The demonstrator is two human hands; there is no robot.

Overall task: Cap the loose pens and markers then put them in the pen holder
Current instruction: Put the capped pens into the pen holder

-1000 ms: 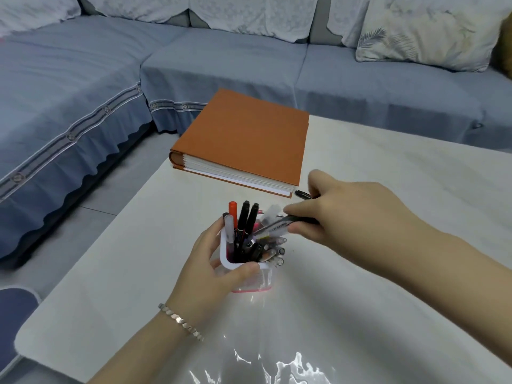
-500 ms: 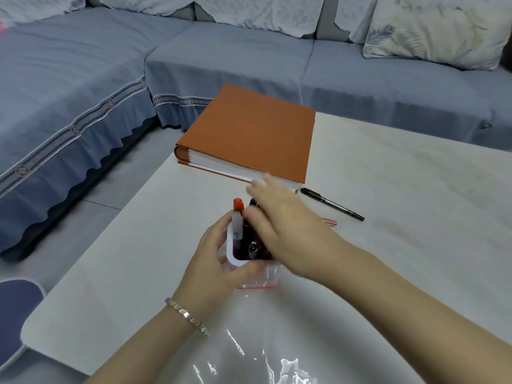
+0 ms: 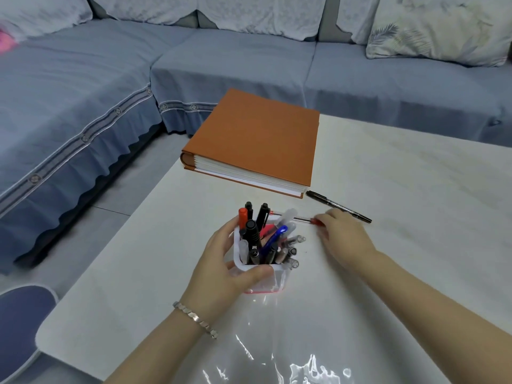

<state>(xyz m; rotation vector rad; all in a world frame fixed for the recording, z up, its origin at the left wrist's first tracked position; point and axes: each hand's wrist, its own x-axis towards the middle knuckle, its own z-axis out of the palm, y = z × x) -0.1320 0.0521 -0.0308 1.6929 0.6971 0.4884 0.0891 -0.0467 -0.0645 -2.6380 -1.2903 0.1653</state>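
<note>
A white table [image 3: 401,189] with a glossy near part stands before a blue corner sofa [image 3: 83,92], which carries one leaf-print cushion [image 3: 437,31] at the far right. One orange book [image 3: 257,139] lies at the table's far left edge. The clear holder [image 3: 266,275] stands near the table's left edge, packed with roughly a dozen pens. The left hand [image 3: 221,261] is wrapped around it. Two pens lie loose: a black pen [image 3: 338,206] just off the book's near corner, and a red pen [image 3: 296,217] behind the holder. The right hand [image 3: 343,239] touches the red pen's end, fingers curled; whether they pinch it is unclear through blur.
</note>
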